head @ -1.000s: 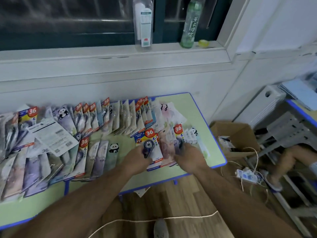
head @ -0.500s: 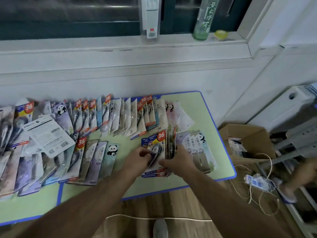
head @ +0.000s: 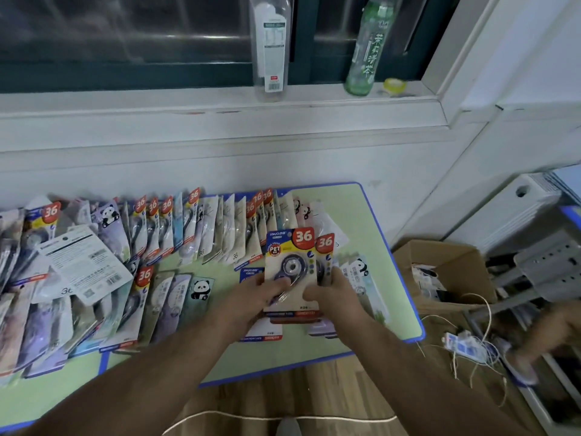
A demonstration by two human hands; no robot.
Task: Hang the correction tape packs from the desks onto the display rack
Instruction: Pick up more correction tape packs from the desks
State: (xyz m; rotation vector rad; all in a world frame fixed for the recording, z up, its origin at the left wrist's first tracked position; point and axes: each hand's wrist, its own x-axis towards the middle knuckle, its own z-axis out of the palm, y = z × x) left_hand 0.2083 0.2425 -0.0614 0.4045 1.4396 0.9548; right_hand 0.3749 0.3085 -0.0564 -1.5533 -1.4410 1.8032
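Both hands hold a small stack of correction tape packs upright, just above the right part of the table (head: pixel 382 247). The left hand (head: pixel 262 292) grips the front pack (head: pixel 290 247) at its lower left, thumb laid across the clear blister. The right hand (head: pixel 331 294) clasps the stack's lower right edge, fingers curled round behind it. A second pack (head: pixel 325 245) peeks out from behind on the right, showing its red "36" badge.

More packs cover the green, blue-edged table in two overlapping rows: a back row (head: pixel 163 228) leaning along the far side and a near row (head: pixel 169 297) lying flatter. One flipped pack (head: pixel 85 262) lies white side up on the left, and a panda pack (head: pixel 201 289) lies left of the left hand. A few packs lie under and just right of the hands.

On the sill (head: pixel 188 102) stand a clear bottle (head: pixel 272 48) and a green bottle (head: pixel 366 48). An open box (head: pixel 440 247) sits on the floor right of the table, with a power strip (head: pixel 465 343) near it.
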